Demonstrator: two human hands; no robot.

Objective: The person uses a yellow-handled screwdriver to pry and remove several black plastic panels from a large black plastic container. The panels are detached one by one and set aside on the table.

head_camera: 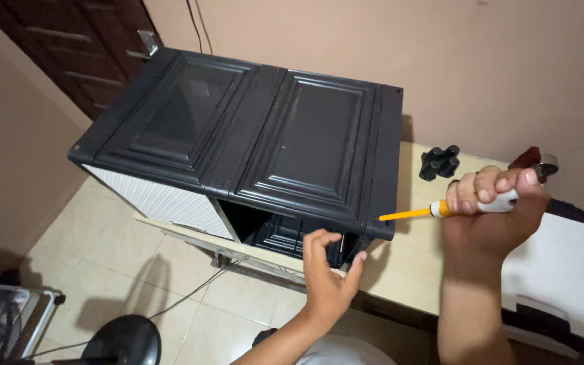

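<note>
A black moulded plastic cabinet with two raised-panel doors (251, 135) is laid on its side on the pale wooden counter (414, 257), its lower end overhanging the counter's near edge; a white woven-pattern side panel (160, 201) is seen along its lower left face. The right hand (491, 209) is closed in a full fist around the white handle of a yellow-shafted screwdriver (441, 208), the grip tight with the fingers wrapped over the top. The shaft is held nearly level, and its tip is set against the cabinet's lower right corner. The left hand (329, 274) is placed at the open lower end of the cabinet — fingers curled loosely and spread, touching the dark inner edge there; whether anything is pinched between them cannot be told.

Behind the right hand, a cluster of small black plastic pegs (439, 162) is stood on the counter, and a dark red tool (532, 161) is partly hidden by the knuckles. A flat white panel with a black edge (562, 277) is laid at the counter's right end. Below, a beige tiled floor (109, 250) is crossed by a thin cable.
</note>
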